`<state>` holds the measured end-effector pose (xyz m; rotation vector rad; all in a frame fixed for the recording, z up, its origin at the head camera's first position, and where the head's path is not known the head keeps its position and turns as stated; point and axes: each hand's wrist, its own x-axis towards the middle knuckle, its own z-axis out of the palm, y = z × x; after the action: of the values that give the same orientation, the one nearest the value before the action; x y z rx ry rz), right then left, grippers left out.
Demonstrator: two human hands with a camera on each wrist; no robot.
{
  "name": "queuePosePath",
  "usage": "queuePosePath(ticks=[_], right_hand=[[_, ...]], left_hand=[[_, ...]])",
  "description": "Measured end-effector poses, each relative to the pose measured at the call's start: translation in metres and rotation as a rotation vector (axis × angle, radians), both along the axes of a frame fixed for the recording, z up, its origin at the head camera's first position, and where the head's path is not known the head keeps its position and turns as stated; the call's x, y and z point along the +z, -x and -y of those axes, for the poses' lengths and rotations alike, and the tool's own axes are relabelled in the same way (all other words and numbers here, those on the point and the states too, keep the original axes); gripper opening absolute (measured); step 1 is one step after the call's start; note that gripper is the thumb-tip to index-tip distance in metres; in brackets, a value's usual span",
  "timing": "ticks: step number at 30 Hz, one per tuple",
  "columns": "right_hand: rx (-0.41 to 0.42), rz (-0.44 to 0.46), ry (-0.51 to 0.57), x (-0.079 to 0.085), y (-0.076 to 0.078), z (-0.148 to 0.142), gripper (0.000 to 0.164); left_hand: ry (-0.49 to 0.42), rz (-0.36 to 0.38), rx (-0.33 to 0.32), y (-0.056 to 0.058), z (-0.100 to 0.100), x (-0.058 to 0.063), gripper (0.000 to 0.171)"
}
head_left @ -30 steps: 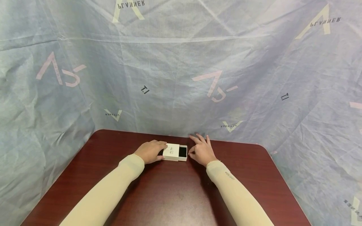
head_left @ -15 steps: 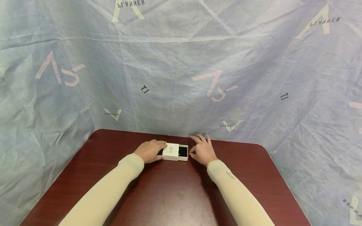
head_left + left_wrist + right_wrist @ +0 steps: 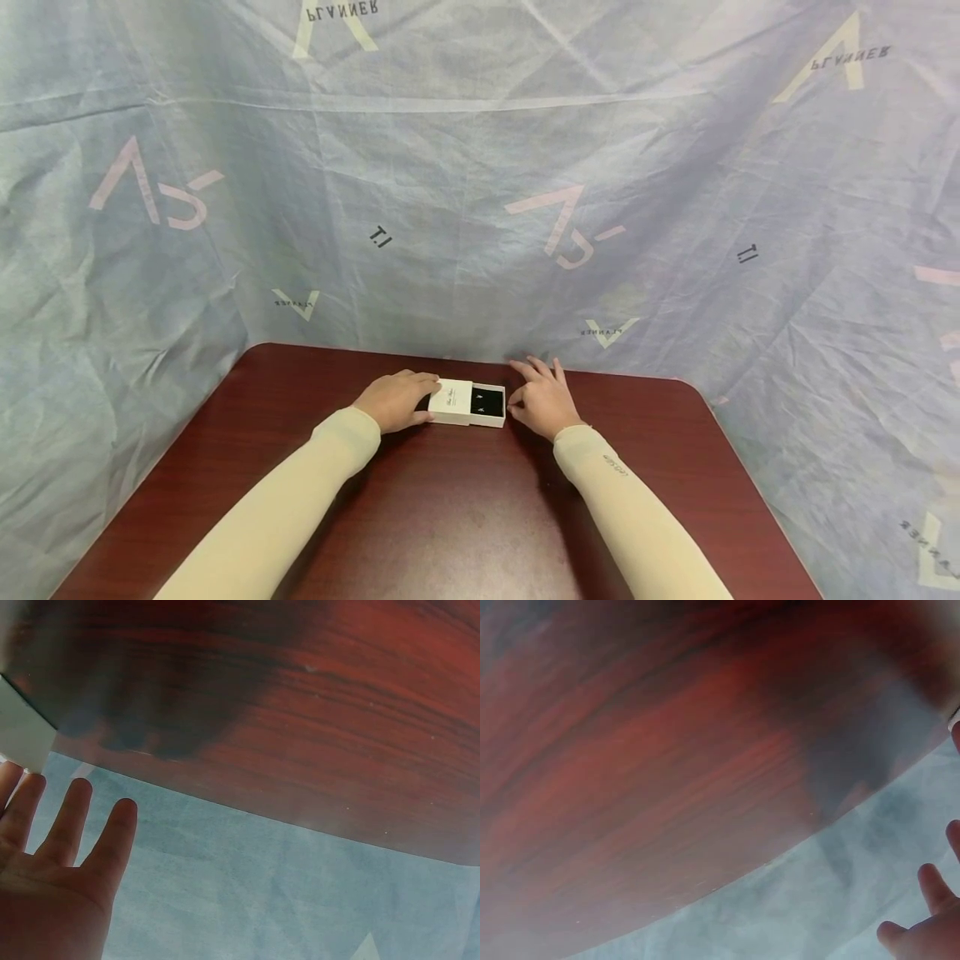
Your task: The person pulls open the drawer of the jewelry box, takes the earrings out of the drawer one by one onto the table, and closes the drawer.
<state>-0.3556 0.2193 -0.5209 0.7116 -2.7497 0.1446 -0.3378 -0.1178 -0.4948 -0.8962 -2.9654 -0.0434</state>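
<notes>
A small white drawer-style jewelry box [image 3: 452, 395] lies near the table's far edge, with dark printing on its sleeve. Its drawer [image 3: 491, 422] sticks out to the right and shows a black insert [image 3: 488, 402] bearing two tiny shiny pieces, perhaps earrings. My left hand [image 3: 393, 402] grips the sleeve's left end between thumb and fingers. In the left wrist view, fingertips touch a corner of the white sleeve [image 3: 22, 731]. At the drawer's right end, my right hand [image 3: 546, 402] pinches with thumb and forefinger, other fingers spread; what exactly they pinch is too small to see.
The reddish-brown wooden table [image 3: 450, 517] has rounded far corners. A grey-blue printed cloth [image 3: 450, 167] hangs right behind its far edge and along both sides. Pale sleeves cover both forearms.
My right hand has moved slightly right, and the drawer has slid further out with it. More of the black insert and the shiny pieces show. My left hand stays on the sleeve.
</notes>
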Motion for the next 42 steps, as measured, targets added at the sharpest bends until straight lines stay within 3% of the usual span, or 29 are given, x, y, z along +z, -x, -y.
queuePosePath(ticks=[42], right_hand=[[-0.035, -0.013, 0.014, 0.002, -0.006, -0.032, 0.004]], left_hand=[[-0.02, -0.007, -0.017, 0.0, 0.002, 0.0, 0.057]])
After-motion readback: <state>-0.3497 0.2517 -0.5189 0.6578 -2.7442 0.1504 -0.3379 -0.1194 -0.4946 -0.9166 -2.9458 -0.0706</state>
